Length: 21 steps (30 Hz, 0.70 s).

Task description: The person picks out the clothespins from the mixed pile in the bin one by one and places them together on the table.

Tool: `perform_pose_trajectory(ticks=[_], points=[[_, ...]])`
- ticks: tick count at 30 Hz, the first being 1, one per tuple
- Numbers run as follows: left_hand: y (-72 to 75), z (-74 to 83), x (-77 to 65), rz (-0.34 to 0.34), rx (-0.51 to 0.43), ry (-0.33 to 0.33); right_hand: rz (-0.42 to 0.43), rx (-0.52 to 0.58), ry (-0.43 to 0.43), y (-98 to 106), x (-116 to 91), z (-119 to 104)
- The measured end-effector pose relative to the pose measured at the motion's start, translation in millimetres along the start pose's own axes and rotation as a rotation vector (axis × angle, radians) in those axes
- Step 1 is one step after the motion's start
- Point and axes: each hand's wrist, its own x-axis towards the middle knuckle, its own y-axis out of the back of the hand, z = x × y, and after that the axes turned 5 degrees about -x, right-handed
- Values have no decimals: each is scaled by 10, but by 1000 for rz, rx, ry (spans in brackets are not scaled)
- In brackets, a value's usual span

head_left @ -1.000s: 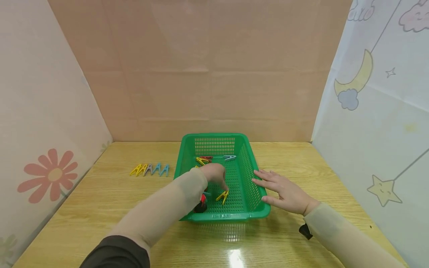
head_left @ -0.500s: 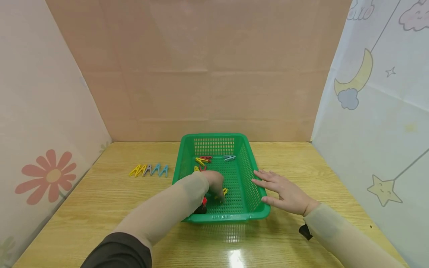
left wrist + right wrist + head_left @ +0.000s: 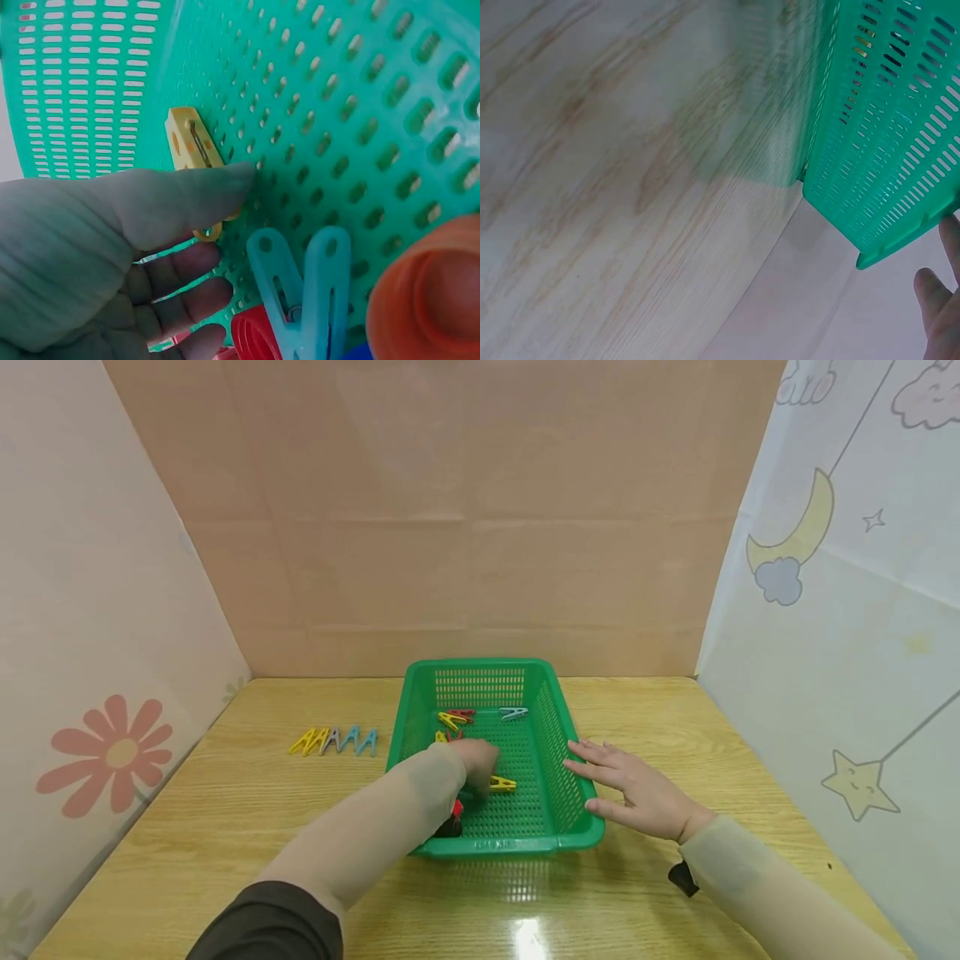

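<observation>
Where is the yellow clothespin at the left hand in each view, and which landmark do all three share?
Head: the yellow clothespin is in the lower half, just right of centre, beside the left hand.
Left wrist: left of centre, partly behind the thumb.
Right wrist: it cannot be made out.
Shared landmark: the green basket.

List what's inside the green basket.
A yellow clip in the left hand, a blue clip, an orange thing and, among others, a red clip and a pale clip toward the back. The left arm hides part of the basket bottom.
</observation>
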Motion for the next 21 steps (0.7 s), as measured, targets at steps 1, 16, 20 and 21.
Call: perform_pose_trajectory(ticks=[1, 16, 20, 21], points=[[-1, -4, -3, -2, 5, 0, -1, 0, -1, 1, 1, -2], [177, -41, 11, 187, -205, -80, -17, 7, -7, 4, 20, -9], [335, -63, -71, 240, -310, -95, -21, 8, -11, 5, 12, -8], [375, -68, -109, 255, -336, -96, -21, 9, -13, 7, 8, -8]])
